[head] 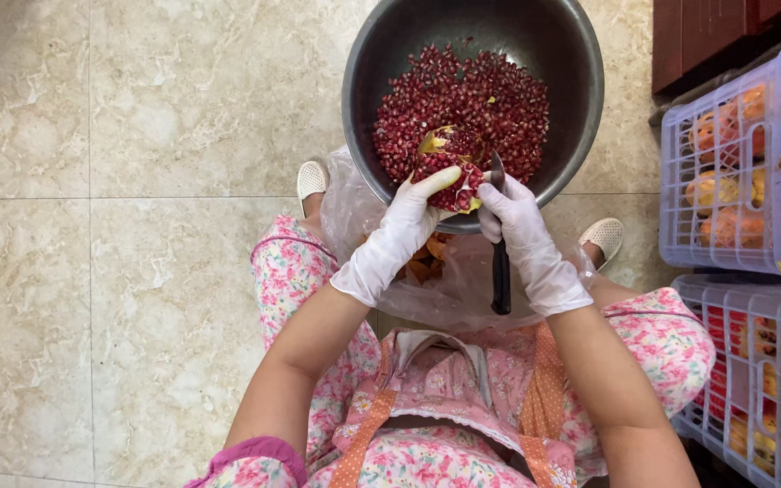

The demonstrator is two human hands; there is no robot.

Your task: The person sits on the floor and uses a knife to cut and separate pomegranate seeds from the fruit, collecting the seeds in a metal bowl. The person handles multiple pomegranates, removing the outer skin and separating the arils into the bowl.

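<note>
The left hand, in a smooth white glove, cups a broken red pomegranate piece, fingers curled around it. The right hand, also gloved, is closed around a black-handled knife; its blade is mostly hidden. At twelve o'clock, a round dark metal bowl holds glossy red seeds. At three o'clock, lilac plastic crates of fruit are cut off.

- Crates walled off the right side.
- Tiled floor lay open on the left.
- The bowl blocked straight ahead; a bag filled the lap gap.
</note>
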